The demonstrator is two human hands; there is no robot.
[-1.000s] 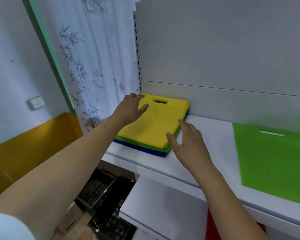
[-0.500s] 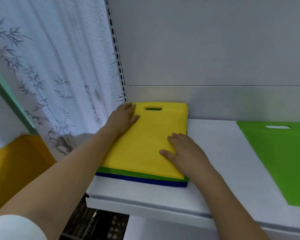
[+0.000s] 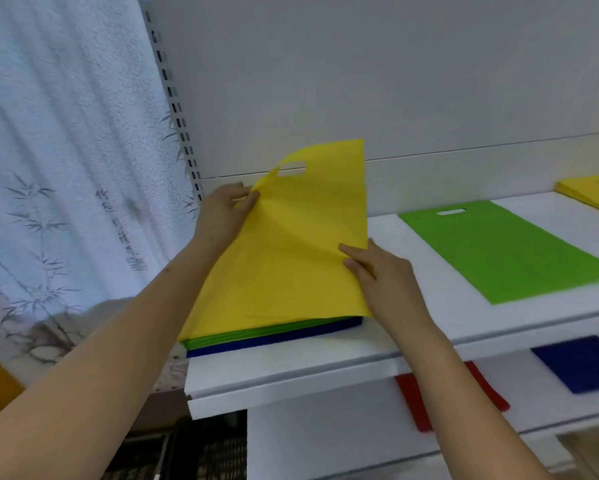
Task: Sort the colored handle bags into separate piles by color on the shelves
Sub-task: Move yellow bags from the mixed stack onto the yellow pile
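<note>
Hands (image 3: 221,213) (image 3: 382,271) pinching lifted yellow bag (image 3: 291,251), green bag (image 3: 498,251) flat alongside.

One thin yellow fabric handle bag (image 3: 291,258) is raised off a mixed stack of green and blue bags (image 3: 273,336), number unclear. One flat green bag (image 3: 505,251) and a yellow pile (image 3: 592,194) share the upper white shelf (image 3: 291,379). One red bag (image 3: 414,400) and one blue bag (image 3: 582,363) are on the lower shelf (image 3: 325,441). Two hands (image 3: 221,216) (image 3: 384,271).
</note>
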